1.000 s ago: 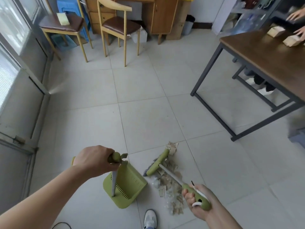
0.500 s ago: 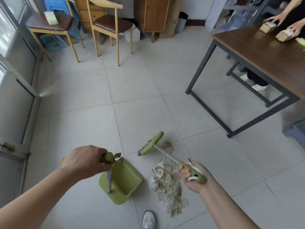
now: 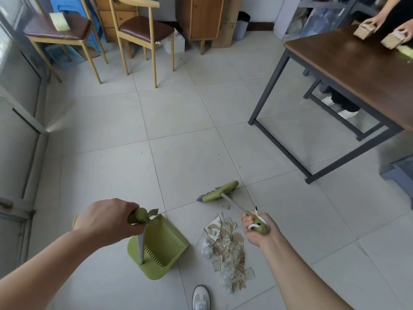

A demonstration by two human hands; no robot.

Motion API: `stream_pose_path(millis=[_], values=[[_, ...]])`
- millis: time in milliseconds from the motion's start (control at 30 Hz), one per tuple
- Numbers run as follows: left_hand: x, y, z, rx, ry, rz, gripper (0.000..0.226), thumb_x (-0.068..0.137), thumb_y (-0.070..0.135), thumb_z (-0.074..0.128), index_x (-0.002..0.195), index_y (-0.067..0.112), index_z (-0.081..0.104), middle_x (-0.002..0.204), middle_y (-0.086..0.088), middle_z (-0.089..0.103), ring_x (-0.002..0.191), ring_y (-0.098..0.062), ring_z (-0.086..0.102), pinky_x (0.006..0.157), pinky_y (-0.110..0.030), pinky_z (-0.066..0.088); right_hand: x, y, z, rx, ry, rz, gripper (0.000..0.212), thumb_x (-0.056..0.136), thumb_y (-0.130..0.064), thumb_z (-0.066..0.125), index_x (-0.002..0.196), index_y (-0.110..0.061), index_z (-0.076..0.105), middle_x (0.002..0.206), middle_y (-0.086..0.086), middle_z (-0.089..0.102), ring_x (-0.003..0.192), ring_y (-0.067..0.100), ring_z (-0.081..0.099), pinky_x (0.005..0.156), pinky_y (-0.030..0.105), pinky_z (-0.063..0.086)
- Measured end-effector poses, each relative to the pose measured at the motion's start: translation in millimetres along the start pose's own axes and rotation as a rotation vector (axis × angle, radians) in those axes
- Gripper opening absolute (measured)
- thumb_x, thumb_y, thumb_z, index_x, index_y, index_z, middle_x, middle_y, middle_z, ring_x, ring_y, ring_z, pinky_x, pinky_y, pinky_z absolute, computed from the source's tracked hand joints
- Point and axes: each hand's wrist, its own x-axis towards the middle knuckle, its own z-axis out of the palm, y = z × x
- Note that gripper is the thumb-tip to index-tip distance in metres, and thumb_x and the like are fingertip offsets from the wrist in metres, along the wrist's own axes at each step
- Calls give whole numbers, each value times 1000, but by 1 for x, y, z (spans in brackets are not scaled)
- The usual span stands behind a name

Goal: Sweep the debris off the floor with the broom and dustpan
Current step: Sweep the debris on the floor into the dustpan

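A green dustpan [image 3: 159, 247] stands on the tiled floor at lower centre, its opening facing the debris. My left hand [image 3: 107, 221] grips the green top of its upright handle. To its right lies a pile of debris [image 3: 228, 249]: paper scraps and crumpled clear plastic. My right hand [image 3: 256, 229] grips the green end of the broom handle. The broom [image 3: 219, 191] has its green head on the floor just beyond the far edge of the pile.
A dark wooden table [image 3: 348, 63] on a black frame fills the right side; another person's hands hold small boxes on it. Two wooden chairs [image 3: 143, 30] and a cabinet stand at the back. A glass door runs along the left. My shoe [image 3: 201, 297] is near the pile.
The broom head has moved from the middle of the debris to beyond the pile's far edge, and my right hand has moved forward with it. The dustpan has stayed about where it was.
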Motion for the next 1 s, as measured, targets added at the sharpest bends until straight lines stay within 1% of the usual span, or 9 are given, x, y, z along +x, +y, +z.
stream_pose_path(millis=[133,233,367,567,767,867,900,967,1000], values=[[-4,4,-4,-4,-3,26,36,79,61,51,85,27,62,71,7,62,63,-9,56,46,-22,35,-27,16,-21,57,8,-13,27,94,-13,35,84,7,49,69,11,44,25,12,46,27,13,37],[-9,8,-5,-12,-1,46,34,80,60,51,84,28,62,71,8,61,64,-8,55,45,-22,35,-45,28,-32,100,7,-34,15,80,-7,43,82,6,51,67,13,45,26,12,46,28,13,38],[-18,15,-4,-20,5,84,34,81,62,51,84,30,62,72,9,61,65,-8,56,46,-22,33,-56,39,-50,154,21,-29,22,93,-14,35,81,0,47,73,10,39,25,14,46,27,14,38],[-34,18,3,-54,17,132,34,79,63,51,79,31,60,68,11,60,64,-8,57,49,-23,39,-75,58,-68,204,27,-15,21,92,-13,34,86,2,48,72,9,39,26,14,47,27,13,37],[-57,26,4,-59,13,163,31,80,61,52,76,31,58,69,12,59,64,-8,54,47,-23,34,-92,71,-85,218,53,1,21,92,-14,33,84,0,47,47,11,45,24,14,43,26,14,35],[-67,27,8,-55,7,174,32,80,62,53,78,30,59,68,11,57,62,-7,52,46,-23,32,-102,76,-87,188,56,-12,15,88,-8,36,84,0,47,60,10,43,24,14,44,26,14,36],[-70,27,10,-50,7,180,32,80,62,53,79,30,59,67,11,57,62,-7,52,47,-23,32,-106,78,-87,166,48,-23,9,82,-4,39,84,0,47,66,9,42,24,14,45,26,14,36],[-77,26,13,-40,6,181,33,80,62,53,79,29,59,68,11,58,63,-7,52,47,-23,32,-115,81,-91,110,34,-32,12,72,-3,44,84,0,47,72,10,41,25,14,47,26,14,37],[-80,26,15,-35,8,179,34,80,62,53,79,29,59,68,10,58,63,-8,53,46,-23,32,-121,81,-94,82,28,-28,10,76,-3,45,84,1,48,73,10,42,26,14,48,26,14,37]])
